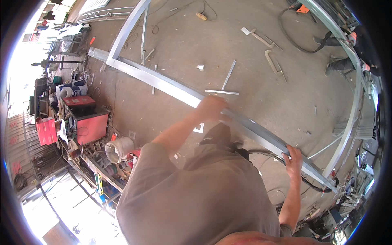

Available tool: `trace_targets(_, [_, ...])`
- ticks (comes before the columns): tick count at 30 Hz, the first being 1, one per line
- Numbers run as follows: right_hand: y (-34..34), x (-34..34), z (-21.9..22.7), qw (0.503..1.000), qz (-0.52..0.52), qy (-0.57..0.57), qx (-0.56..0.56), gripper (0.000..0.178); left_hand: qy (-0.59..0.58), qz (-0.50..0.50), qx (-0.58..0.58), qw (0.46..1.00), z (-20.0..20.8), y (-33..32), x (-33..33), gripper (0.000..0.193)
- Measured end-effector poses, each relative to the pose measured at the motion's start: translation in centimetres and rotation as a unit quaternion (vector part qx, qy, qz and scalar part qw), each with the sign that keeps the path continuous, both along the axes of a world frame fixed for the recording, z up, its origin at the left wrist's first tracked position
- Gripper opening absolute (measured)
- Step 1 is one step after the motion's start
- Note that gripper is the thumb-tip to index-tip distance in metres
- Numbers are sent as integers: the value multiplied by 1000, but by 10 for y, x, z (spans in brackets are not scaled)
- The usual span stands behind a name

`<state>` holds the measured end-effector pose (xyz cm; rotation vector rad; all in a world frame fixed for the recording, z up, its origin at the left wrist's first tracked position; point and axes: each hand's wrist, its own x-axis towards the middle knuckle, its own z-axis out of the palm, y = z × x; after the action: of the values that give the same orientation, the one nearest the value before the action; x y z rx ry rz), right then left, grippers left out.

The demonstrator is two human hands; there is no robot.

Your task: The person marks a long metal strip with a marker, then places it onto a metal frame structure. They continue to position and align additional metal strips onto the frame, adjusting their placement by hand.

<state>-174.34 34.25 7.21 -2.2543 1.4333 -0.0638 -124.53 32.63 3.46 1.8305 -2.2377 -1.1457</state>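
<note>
A long silvery square metal tube runs slantwise in front of me, part of a large welded-looking metal frame. My left hand is over the middle of this tube, touching or just above it; motion smears its fingers. Farther right, my right hand grips the same tube near its right end, with the fingers curled over its edge. At the tube's left end another metal bar joins it and leads away from me. A curved-looking bar meets its right end.
Two C-clamps lie on the concrete floor beyond the tube, near thin metal strips. A person stands at far right. To the left are a red box, a white bucket and a cluttered workbench. A dark cable passes beneath the tube.
</note>
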Motion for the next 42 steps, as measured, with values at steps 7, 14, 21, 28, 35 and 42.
trace_targets(7, [-28,37,-26,998,15,-30,58,45,-15,4,-55,998,-38,-6,41,54])
trace_targets(14, [-21,38,-86,993,-11,12,115,49,-7,-12,-114,993,-83,-2,60,48])
trace_targets(21, [-26,32,-93,986,-12,-19,164,46,-18,-21,-97,995,-92,-10,60,40])
trace_targets(28, [-25,38,-119,983,-32,-93,155,44,19,-15,-106,994,-111,-12,64,32])
trace_targets(35, [-34,35,-127,985,-7,-92,148,32,-10,-43,-135,990,-113,-13,61,29])
trace_targets(42, [-28,31,-144,988,-43,-96,113,31,1,6,-120,993,-111,-10,50,17])
